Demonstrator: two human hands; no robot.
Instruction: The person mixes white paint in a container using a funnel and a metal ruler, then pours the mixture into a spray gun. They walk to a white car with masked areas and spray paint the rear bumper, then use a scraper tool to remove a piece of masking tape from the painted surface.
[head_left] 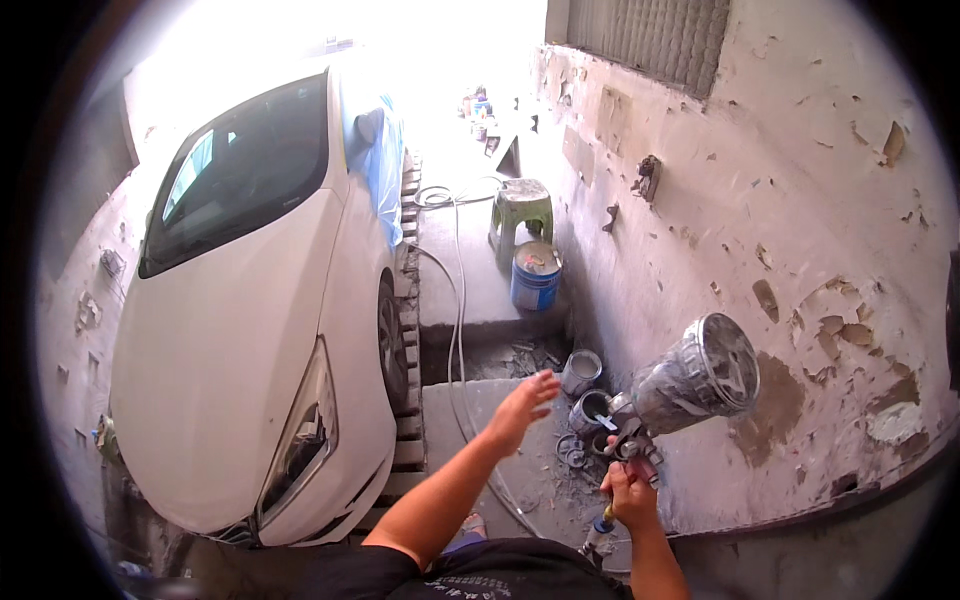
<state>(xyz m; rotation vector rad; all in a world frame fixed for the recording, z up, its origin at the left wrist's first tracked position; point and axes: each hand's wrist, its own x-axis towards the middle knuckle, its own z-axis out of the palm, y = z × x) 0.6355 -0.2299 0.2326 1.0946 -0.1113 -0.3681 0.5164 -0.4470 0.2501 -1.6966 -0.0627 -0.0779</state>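
Note:
My right hand (pixel 632 494) is closed round the handle of a paint spray gun (pixel 632 440). A large paint-smeared cup (pixel 678 388) is fixed to the gun and tilts up to the right, toward the wall. Below the fist, a hose fitting (pixel 606 520) hangs from the gun's handle. My left hand (pixel 522 410) is held out in the air with its fingers stretched, nothing in it. Under the gun, partly hidden by it, stands an open can (pixel 590 408) with grey paint on it. A second can (pixel 580 370) is just behind.
A white car (pixel 230 370) with blue plastic sheeting (pixel 382 180) fills the left. A pale hose (pixel 460 340) runs along the floor. Farther back are a stool (pixel 522 205) and a blue bucket (pixel 536 280), beyond a sunken gap (pixel 480 355). A peeling wall (pixel 700 240) bounds the right.

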